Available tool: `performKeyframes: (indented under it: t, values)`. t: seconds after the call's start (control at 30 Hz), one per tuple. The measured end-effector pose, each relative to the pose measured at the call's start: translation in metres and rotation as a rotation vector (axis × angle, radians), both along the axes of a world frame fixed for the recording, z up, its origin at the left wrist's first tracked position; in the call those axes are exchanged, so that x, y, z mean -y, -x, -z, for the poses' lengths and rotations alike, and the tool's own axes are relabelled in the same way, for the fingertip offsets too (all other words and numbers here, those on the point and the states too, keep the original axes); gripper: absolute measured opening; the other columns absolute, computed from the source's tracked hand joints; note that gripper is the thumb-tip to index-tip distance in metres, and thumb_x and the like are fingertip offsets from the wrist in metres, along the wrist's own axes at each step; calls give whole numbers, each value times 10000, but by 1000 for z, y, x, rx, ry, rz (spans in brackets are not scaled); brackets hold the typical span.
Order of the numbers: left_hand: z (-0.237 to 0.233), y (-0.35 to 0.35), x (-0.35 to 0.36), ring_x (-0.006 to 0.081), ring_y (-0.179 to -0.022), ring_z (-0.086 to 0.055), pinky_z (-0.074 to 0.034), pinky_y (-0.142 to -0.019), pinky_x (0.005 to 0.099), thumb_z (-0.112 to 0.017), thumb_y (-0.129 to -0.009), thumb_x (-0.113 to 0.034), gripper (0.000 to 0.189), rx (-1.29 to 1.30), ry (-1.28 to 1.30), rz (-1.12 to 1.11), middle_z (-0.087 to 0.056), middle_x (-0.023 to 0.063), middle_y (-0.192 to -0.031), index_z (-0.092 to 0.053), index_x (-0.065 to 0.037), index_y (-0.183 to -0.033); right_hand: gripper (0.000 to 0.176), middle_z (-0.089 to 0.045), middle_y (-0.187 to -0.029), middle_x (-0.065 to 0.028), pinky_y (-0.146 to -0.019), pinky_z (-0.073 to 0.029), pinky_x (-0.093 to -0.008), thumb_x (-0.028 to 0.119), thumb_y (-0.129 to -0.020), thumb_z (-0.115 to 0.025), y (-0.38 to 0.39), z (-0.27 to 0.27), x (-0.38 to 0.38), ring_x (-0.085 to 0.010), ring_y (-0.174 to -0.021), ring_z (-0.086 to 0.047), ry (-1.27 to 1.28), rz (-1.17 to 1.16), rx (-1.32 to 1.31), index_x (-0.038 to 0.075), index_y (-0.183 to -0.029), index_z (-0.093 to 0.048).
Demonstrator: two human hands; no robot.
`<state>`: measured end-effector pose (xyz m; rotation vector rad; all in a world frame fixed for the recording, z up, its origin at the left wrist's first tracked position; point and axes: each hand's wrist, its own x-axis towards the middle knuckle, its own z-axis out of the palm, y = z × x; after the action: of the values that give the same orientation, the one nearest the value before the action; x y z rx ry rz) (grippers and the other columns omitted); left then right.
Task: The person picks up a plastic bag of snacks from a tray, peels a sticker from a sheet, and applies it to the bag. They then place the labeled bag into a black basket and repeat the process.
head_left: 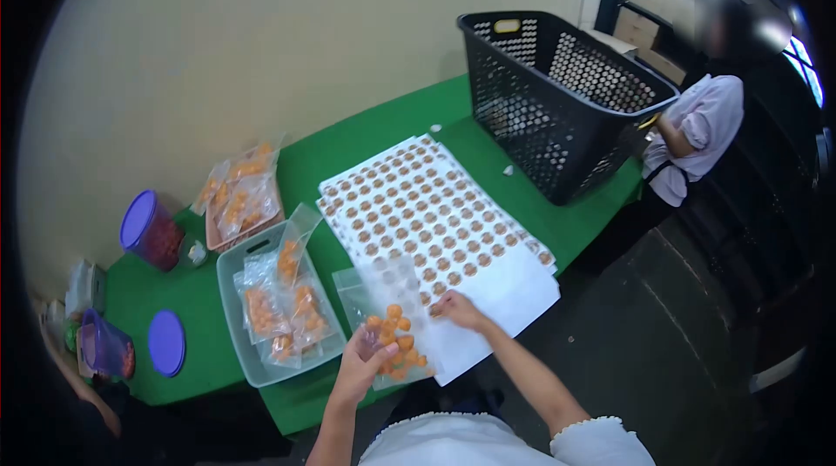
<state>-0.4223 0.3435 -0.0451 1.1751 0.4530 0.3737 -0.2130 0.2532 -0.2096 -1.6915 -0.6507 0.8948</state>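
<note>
My left hand [360,361] grips a clear plastic bag [353,292] with orange ball-shaped snacks [396,340] gathered in its lower part. The bag is held upright over the front edge of a stack of white sticker sheets [496,309], which carry rows of round brown stickers. Low on the top sheet, my right hand [461,311] has its fingertips pinched at a round sticker [434,311], at the end of the remaining rows. Bare white backing shows to the right of this hand.
Filled snack bags lie in a pale grey tub [228,292] and a pink basket [273,220] on the green table [209,344]. Purple-lidded containers [150,231] and a loose purple lid [167,342] are at left. A black crate [557,109] stands at back right, beside a person [705,135].
</note>
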Motion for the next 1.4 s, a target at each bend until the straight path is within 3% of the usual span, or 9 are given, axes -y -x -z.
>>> performKeyframes:
  t: [0.1,0.27,0.57,0.73,0.83,0.93,1.07,1.17,1.4]
  values:
    - [1,-22,32,167,-948,-497,-392,-822,282,-612,-723,-65,441,-29,-8,53,-495,102,-1037,-404,35,-1099,141,-589,-705,-59,-584,-448,-246,83,-766,-496,14,-11,8,-120,-642,-561,29,74,242,10,-885,-478]
    - [-4,-62,79,171,-928,-512,-403,-807,281,-625,-720,-88,452,-49,-24,111,-512,108,-1004,-404,54,-1088,179,-565,-634,-48,-537,-415,-222,10,-734,-512,5,-10,73,-88,-575,-530,-332,272,106,25,-902,-452]
    - [-14,-104,175,156,-953,-473,-396,-804,291,-596,-722,-110,436,-27,-28,230,-482,87,-1036,-424,14,-1103,125,-558,-729,-26,-573,-401,-190,35,-779,-534,-22,-32,234,-69,-627,-503,-243,518,-163,9,-895,-493]
    - [-28,-131,216,199,-977,-473,-390,-818,297,-505,-808,-252,383,39,97,316,-465,109,-1069,-446,13,-1078,106,-556,-774,-8,-619,-405,-202,45,-765,-537,-39,-99,293,-73,-682,-510,-395,649,-121,44,-869,-521]
    - [-47,-156,240,202,-989,-465,-392,-818,308,-417,-841,-334,409,127,69,383,-459,107,-1078,-453,-10,-1089,180,-531,-752,8,-619,-353,-198,239,-851,-455,-52,-161,328,-53,-696,-470,-472,857,40,74,-849,-527]
    - [-75,-179,263,203,-994,-462,-394,-821,331,-358,-857,-362,417,205,20,438,-457,105,-1079,-460,-35,-1095,231,-525,-788,-14,-634,-304,-195,238,-877,-369,-48,-237,355,-60,-707,-419,-836,779,191,48,-936,-486]
    - [-97,-191,283,207,-1014,-450,-403,-820,350,-332,-865,-364,414,268,-27,506,-452,101,-1083,-465,-46,-1096,329,-543,-918,-73,-706,-306,-234,308,-876,-337,-27,-293,363,-90,-787,-428,-856,552,471,16,-999,-424]
    - [-101,-197,292,201,-987,-470,-416,-805,326,-316,-883,-337,392,376,-82,485,-463,95,-1062,-440,-49,-1118,341,-538,-925,-71,-781,-306,-242,329,-869,-374,-18,-303,349,-106,-891,-473,-778,516,559,23,-1015,-412]
    - [-105,-204,286,131,-910,-496,-410,-775,250,-328,-894,-299,375,542,-63,478,-514,64,-977,-409,-28,-1142,284,-564,-887,-83,-724,-348,-220,263,-879,-380,-16,-298,336,-86,-819,-484,-711,582,619,14,-1011,-420]
